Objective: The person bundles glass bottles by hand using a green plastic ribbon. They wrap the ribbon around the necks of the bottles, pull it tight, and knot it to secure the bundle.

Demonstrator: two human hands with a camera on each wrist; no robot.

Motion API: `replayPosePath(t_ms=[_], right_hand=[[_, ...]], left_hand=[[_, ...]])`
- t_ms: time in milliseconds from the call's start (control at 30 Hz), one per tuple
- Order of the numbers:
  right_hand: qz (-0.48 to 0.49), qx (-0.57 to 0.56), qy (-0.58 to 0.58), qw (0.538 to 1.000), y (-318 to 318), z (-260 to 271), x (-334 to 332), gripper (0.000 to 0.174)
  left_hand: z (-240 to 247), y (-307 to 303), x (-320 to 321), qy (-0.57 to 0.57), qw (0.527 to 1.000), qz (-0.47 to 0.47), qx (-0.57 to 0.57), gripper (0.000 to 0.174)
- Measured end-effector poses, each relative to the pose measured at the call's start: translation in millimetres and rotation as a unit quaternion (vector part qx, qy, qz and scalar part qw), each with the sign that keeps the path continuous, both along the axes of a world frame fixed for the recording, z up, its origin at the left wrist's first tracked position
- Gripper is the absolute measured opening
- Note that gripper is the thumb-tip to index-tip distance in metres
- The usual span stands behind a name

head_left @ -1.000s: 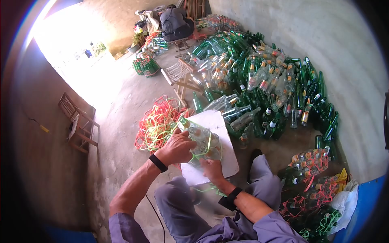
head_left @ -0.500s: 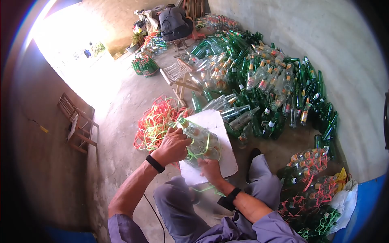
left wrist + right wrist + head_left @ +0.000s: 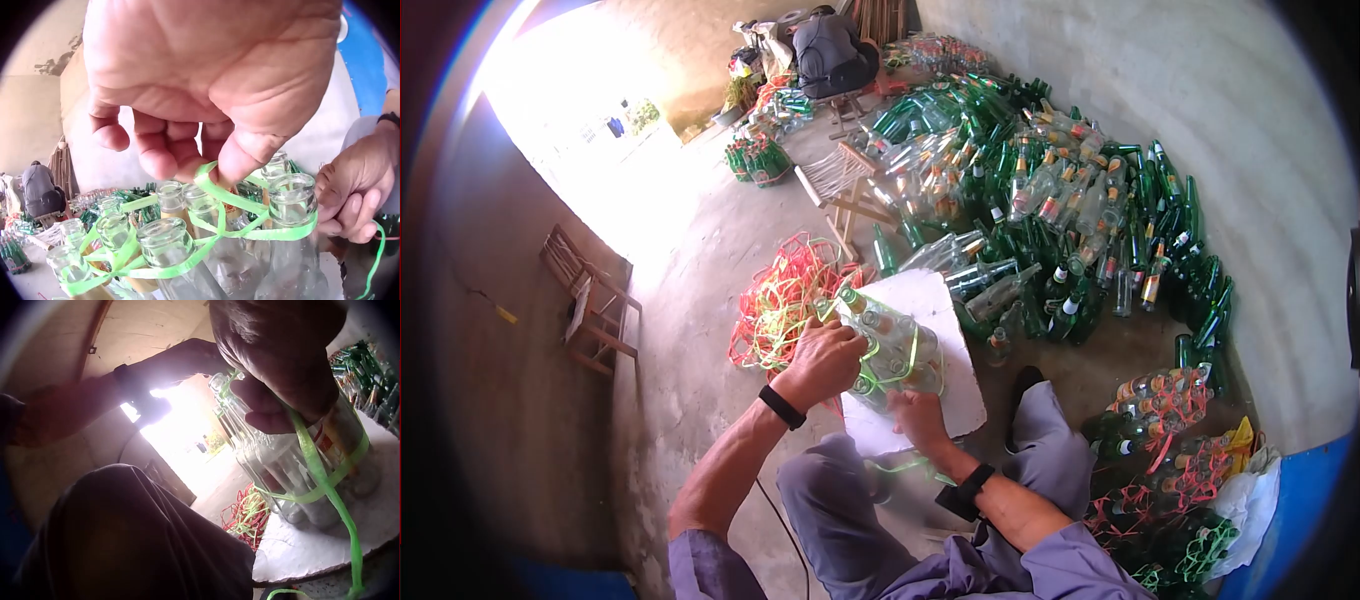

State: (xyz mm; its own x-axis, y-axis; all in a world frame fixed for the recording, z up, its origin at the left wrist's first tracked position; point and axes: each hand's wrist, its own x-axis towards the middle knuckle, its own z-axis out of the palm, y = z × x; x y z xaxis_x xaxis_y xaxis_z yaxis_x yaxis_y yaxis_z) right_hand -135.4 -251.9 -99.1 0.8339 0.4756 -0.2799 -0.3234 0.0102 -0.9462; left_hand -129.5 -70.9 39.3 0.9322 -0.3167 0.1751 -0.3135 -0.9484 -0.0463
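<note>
Pinching green strap [image 3: 236,201] in a closed grip, your left hand [image 3: 825,360] points down over one bottle bundle [image 3: 900,345] mid-frame; your right hand [image 3: 920,418], lower, holds strap in curled fingers.

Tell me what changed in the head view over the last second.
The left hand has shifted slightly left, uncovering more of the near clear glass bottles. Its fingers now pinch the green strap; no release is visible. The right hand stays beside the bottles, and the white board and red-and-green strap tangle look unchanged.
</note>
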Motion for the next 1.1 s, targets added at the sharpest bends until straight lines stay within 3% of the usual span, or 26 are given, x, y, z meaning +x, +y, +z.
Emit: replayPosePath(t_ms=[567, 733, 800, 1033, 1100], right_hand=[[-0.005, -0.003, -0.02, 1.0, 1, -1, -3, 0.04], [-0.015, 0.005, 0.023, 1.0, 0, 7, -3, 0.04], [-0.011, -0.011, -0.031, 0.999, -1, 7, -3, 0.04], [-0.015, 0.009, -0.009, 1.0, 3, -7, -3, 0.037], [-0.037, -0.006, -0.096, 0.995, 8, -16, 0, 0.037]], left_hand=[[-9, 7, 5, 0.027, 0.995, 0.074, -0.055, 0.008], [-2, 2, 7, -0.002, 0.996, 0.025, -0.084, 0.022], [-6, 6, 8, 0.013, 0.997, 0.028, -0.076, 0.026], [-10, 11, 17, 0.041, 0.984, 0.041, -0.169, 0.025], [-8, 11, 20, 0.046, 0.983, 0.045, -0.171, 0.024]])
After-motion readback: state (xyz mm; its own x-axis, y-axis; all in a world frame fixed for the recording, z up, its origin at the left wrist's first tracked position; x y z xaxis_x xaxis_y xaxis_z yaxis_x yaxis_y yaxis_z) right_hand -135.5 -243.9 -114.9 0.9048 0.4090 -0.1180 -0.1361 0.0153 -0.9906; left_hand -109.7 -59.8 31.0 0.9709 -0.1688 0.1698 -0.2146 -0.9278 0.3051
